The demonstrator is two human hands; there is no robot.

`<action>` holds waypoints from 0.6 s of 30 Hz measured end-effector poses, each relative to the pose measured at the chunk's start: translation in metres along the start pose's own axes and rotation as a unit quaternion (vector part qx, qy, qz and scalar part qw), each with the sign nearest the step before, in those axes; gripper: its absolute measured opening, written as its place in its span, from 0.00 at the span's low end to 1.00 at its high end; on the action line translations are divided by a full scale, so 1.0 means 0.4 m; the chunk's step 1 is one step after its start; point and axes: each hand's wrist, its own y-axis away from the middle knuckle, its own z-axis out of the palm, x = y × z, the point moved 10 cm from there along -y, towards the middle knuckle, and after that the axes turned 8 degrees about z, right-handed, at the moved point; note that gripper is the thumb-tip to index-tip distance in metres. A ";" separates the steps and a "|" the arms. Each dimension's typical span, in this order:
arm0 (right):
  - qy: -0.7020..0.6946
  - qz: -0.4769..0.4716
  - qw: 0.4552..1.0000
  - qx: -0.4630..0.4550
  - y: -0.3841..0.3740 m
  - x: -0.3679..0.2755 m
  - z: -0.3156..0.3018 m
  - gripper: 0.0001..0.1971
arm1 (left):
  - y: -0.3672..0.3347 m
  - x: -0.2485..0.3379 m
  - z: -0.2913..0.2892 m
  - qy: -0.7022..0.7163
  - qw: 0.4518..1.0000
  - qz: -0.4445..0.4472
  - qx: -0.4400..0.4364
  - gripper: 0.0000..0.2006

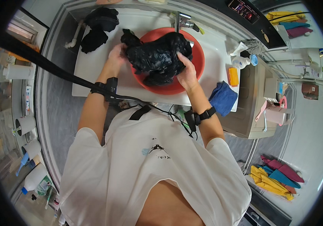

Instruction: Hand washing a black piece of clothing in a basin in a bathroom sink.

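Observation:
A wet, bunched black garment (154, 56) hangs over a red plastic basin (200, 56) in the white sink, its folds shiny with water. My left hand (117, 55) grips its left end, the fingers mostly hidden behind the cloth. On the right side my right hand (187, 72) holds it too, with the thumb on top and the other fingers underneath. Much of the basin's inside is covered by the garment. The chrome tap (184, 19) reaches over the basin's far rim.
Two black cloth bundles (102, 20) lie at the sink's back left corner. To the right are a folded blue cloth (223, 98), an orange soap bar (233, 77) and a white bottle (240, 62). A black cable (67, 75) crosses above my left forearm.

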 end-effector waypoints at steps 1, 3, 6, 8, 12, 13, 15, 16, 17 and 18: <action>0.028 0.020 0.999 0.019 0.004 0.017 -0.015 0.17 | -0.038 0.028 -0.014 -0.021 0.999 0.000 -0.029 0.08; 0.068 0.039 0.997 0.023 0.001 0.038 -0.034 0.18 | -0.101 0.057 -0.045 -0.040 0.998 -0.019 -0.049 0.05; 0.117 0.069 0.989 0.058 -0.011 0.072 -0.143 0.24 | 0.007 0.050 0.094 -0.064 0.997 -0.008 -0.034 0.04; 0.294 0.084 0.943 0.129 -0.023 0.085 -0.200 0.31 | 0.007 0.047 0.095 -0.069 0.997 -0.009 -0.037 0.06; 0.593 -0.052 0.785 0.168 -0.067 0.035 -0.183 0.37 | 0.071 0.009 0.174 -0.134 0.987 -0.040 -0.080 0.09; 0.478 -0.054 0.871 0.098 -0.075 0.023 -0.097 0.40 | 0.080 0.008 0.173 -0.137 0.986 -0.040 -0.080 0.09; 0.346 -0.058 0.936 0.031 -0.088 0.000 0.025 0.43 | 0.104 -0.020 0.217 -0.137 0.974 -0.066 -0.170 0.11; 0.293 -0.047 0.953 0.060 -0.098 -0.004 0.044 0.44 | 0.136 -0.033 0.242 -0.144 0.972 -0.071 -0.173 0.11; 0.237 -0.036 0.967 0.087 -0.111 0.003 0.048 0.45 | 0.187 -0.034 0.280 -0.211 0.962 -0.054 -0.167 0.12; 0.213 -0.080 0.974 0.004 -0.125 0.006 0.102 0.46 | 0.224 -0.029 0.308 -0.276 0.947 -0.033 -0.161 0.12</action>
